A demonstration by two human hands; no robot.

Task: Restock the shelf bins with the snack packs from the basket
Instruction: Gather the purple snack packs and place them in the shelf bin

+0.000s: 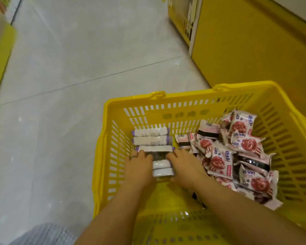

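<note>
A yellow plastic basket (184,101) stands on the floor at the lower right. In its left part lies a row of white-and-purple snack packs (151,140). My left hand (137,167) and my right hand (184,167) reach into the basket and clasp the near packs of that row (162,164) from both sides, fingers curled around their ends. A heap of pink snack packs (240,151) with a red round picture fills the basket's right part.
Grey tiled floor (78,68) stretches to the left and ahead. A yellow shelf unit (245,41) rises at the right behind the basket. Another yellow shelf base (0,55) runs along the left edge. A striped trouser leg (42,234) shows at the bottom left.
</note>
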